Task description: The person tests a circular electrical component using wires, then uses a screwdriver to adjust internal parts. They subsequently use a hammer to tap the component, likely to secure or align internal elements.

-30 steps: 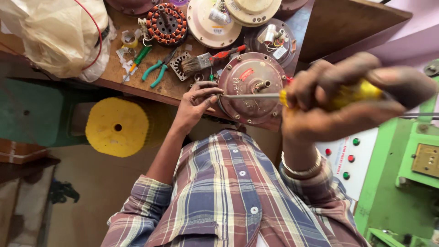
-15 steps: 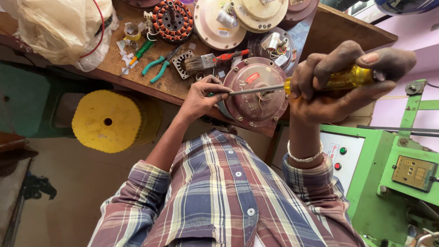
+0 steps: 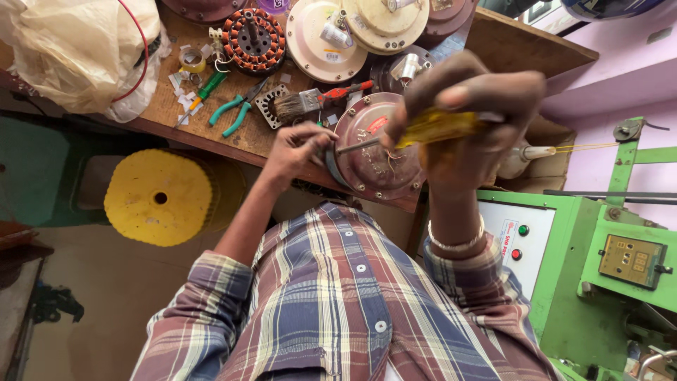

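**Up close, a screwdriver meets a fan motor housing at the bench edge**

Nearest the lens, a plaid shirt (image 3: 338,303) in blue, maroon and cream fills the lower middle of the frame, both sleeves rolled back from the forearms. Right of centre, the right hand (image 3: 462,106) rises large and close, fingers clenched around the yellow handle of a screwdriver (image 3: 430,129); a metal bangle (image 3: 457,243) circles the wrist below it. The steel shaft runs leftward from the fist, its tip resting against the face of a round maroon motor housing (image 3: 374,152), which sits at the front edge of the wooden workbench (image 3: 176,106) in the centre of the frame. At the housing's left rim, the left hand (image 3: 300,144) grips the edge with curled fingers, steadying it.

Beyond the hands, tools lie scattered across the bench top: green-handled pliers (image 3: 236,113), a paintbrush (image 3: 310,101) with a red handle, and a small square metal lamination (image 3: 270,104). Farther back, toward the upper edge, stand a copper-wound stator (image 3: 252,39) and several cream fan covers (image 3: 321,42). A crumpled plastic bag (image 3: 77,49) bulges in the upper left corner.

Below the bench on the left, a yellow spool (image 3: 159,197) rests on its side. On the right edge of the frame, a green machine (image 3: 599,282) carries a white panel with one green and one red button.
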